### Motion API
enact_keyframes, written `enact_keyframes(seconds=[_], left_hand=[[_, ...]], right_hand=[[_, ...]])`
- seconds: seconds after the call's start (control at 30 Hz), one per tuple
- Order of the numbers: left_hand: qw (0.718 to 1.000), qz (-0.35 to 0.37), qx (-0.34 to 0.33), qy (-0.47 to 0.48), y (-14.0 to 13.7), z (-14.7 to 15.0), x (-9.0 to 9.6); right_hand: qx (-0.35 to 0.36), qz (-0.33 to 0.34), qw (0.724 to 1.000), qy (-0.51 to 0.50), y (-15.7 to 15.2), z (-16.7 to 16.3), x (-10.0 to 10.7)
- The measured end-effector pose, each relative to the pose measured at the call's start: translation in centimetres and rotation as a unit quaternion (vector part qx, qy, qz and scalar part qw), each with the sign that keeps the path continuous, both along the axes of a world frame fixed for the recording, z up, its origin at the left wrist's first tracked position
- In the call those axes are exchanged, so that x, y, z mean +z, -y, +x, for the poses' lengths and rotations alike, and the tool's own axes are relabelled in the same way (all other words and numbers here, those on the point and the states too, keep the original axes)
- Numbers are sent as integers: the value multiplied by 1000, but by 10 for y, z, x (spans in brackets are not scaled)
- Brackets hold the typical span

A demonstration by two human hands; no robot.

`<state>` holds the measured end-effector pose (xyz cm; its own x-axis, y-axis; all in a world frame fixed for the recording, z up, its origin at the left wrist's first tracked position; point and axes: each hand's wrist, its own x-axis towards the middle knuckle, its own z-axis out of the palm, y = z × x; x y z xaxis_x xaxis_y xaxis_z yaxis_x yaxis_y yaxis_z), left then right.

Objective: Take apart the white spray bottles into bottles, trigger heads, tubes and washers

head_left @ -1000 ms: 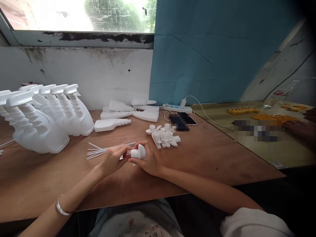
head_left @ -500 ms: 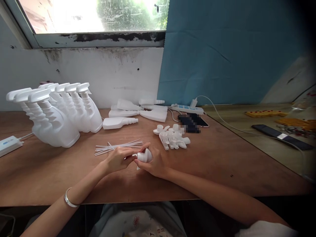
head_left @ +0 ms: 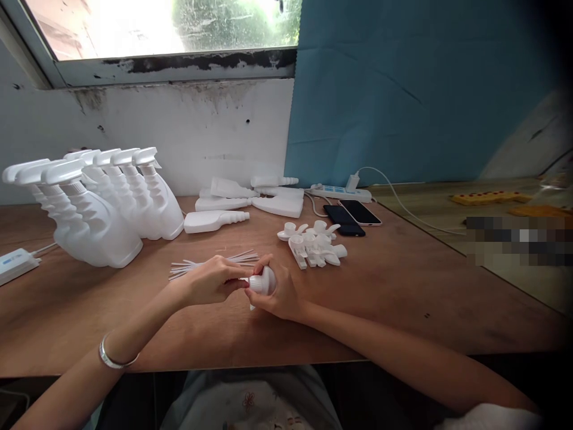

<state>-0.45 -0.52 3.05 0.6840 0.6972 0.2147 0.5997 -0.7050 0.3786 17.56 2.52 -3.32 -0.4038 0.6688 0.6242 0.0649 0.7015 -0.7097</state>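
Observation:
My right hand (head_left: 280, 291) is wrapped round a white trigger sprayer head (head_left: 264, 282), its ribbed collar facing left. At the collar's open end, the thumb and fingertips of my left hand (head_left: 219, 280) are pinched together; whatever lies between them is hidden by the fingers. Just behind my left hand lies a loose bundle of thin white dip tubes (head_left: 181, 269), partly covered by it. To the right of my right hand sits a cluster of several white sprayer heads (head_left: 313, 246).
Several white spray bottles (head_left: 102, 221) with heads fitted stand at the left. Headless white bottles (head_left: 215, 221) lie at the back. Two phones (head_left: 347, 221) and a power strip (head_left: 340, 192) are back right. A white adapter (head_left: 15, 264) sits at the left edge.
My left hand's fingers have closed in on the sprayer head's collar, with the wrist shifted slightly left. My right hand keeps its hold. The camera view has shifted slightly.

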Motion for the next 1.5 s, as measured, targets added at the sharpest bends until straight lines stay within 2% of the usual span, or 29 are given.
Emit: enact_keyframes(seconds=[0.1,0.2,0.27,0.33,0.53,0.7,0.77,0.83,0.9,0.97,1.03,1.17,1.27,1.33,1.43,1.5], left_hand=[[999,-29,-9,-33,-5,-10,13],[998,-26,60,-3,-17,-22,15],[992,-10,121,25,-28,-25,10],[989,5,150,14,-40,-22,1],[982,46,167,-68,-68,-1,-26],[979,86,176,-56,-63,-5,-30],[987,56,152,-13,-52,-7,-26],[994,-12,99,43,-37,-8,-22],[990,-91,48,101,-24,-7,-18],[979,-149,25,137,-14,-7,-17],[972,-169,37,160,-11,-6,-19],[946,-179,112,246,-15,-5,-28],[925,-189,149,295,-19,-5,-35],[916,-187,153,321,-19,-5,-38],[909,-166,148,353,-20,-6,-37],[902,-135,172,372,-21,-9,-34]], right_hand=[[-13,-2,1000,-8,-5,4,0],[-38,-27,999,-23,-11,6,0],[-41,-63,997,-36,-13,6,1],[-42,-102,992,-52,-14,5,2],[-36,-203,973,-106,-16,4,0],[-58,-231,962,-134,-20,3,-2],[-58,-238,958,-147,-21,3,-2],[-32,-258,952,-163,-21,2,-2],[-2,-276,946,-170,-19,2,-2],[24,-289,942,-168,-18,2,-3],[53,-296,939,-165,-18,2,-3],[152,-305,930,-137,-19,2,-2],[187,-301,929,-103,-19,3,-2],[187,-270,941,-85,-17,4,0],[136,-126,982,-43,-17,9,2],[60,-15,998,-8,-19,11,3]])
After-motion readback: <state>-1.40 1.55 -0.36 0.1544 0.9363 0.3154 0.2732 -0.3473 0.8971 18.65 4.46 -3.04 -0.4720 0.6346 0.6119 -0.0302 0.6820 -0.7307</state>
